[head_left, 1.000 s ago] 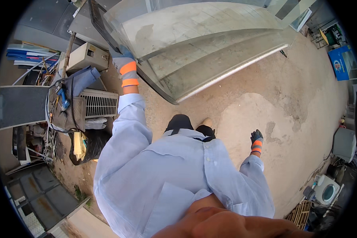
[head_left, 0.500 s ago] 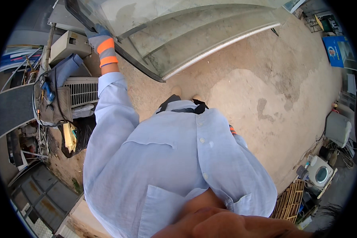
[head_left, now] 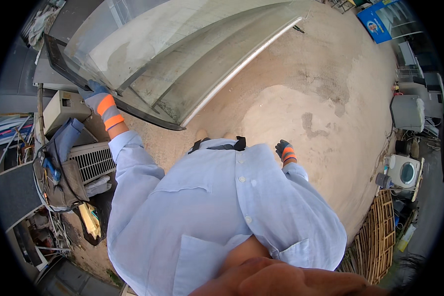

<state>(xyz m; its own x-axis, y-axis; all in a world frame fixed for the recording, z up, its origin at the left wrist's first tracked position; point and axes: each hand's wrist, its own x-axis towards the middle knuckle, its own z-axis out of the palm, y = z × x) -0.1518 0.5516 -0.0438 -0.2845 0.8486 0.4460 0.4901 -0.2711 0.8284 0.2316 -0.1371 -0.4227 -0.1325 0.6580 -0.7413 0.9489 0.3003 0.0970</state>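
A large glass display case [head_left: 207, 79] with inner glass shelves, a white front strip and a black side frame [head_left: 145, 116] stands at the upper left. My left hand [head_left: 96, 98], in a grey glove with orange bands, grips that black frame; part of its fingers is hidden. My right hand [head_left: 284, 150], gloved alike with a dark palm, hangs free beside my body. Its fingers look loosely apart, with nothing in them. The case's far top goes out of view.
To the left are a beige box-like appliance [head_left: 64, 111], a white grille [head_left: 92, 162] and a brown tool bag [head_left: 64, 182]. At the right stand a front-loading washing machine [head_left: 404, 171], a bamboo rack [head_left: 375, 237] and a blue-sided cooler [head_left: 375, 23]. Bare ground [head_left: 271, 118] lies between.
My view has turned, so the display case sits lower and further left. My left hand stays on its black frame. My right hand has come into view from behind my shirt.
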